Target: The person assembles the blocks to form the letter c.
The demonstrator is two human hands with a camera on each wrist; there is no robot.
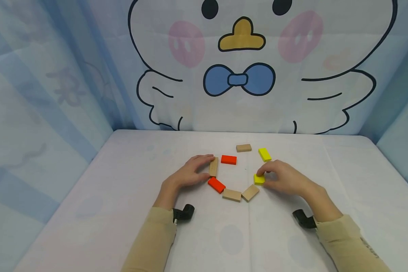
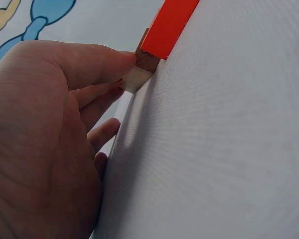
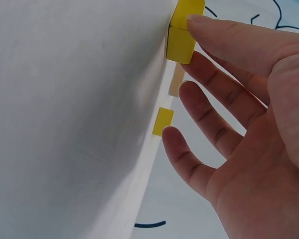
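Note:
Several flat blocks lie in a ring on the white table (image 1: 129, 211). My left hand (image 1: 208, 166) pinches a wooden block (image 1: 214, 166) on the ring's left side, index tip at its far end, thumb near its close end. In the left wrist view my left hand (image 2: 125, 74) has its thumb on that wooden block (image 2: 139, 69), which abuts a red block (image 2: 169, 25). My right hand (image 1: 263, 177) pinches a yellow block (image 1: 258, 179) on the right side. In the right wrist view my right hand (image 3: 192, 45) has its thumb on the yellow block (image 3: 181, 37), other fingers spread.
The ring also holds a red block (image 1: 228, 159), a wooden block (image 1: 243, 147), a yellow block (image 1: 264, 154), a red block (image 1: 216, 184) and two wooden blocks (image 1: 232, 195) (image 1: 250, 192). A cartoon-bird curtain (image 1: 239, 75) hangs behind the table.

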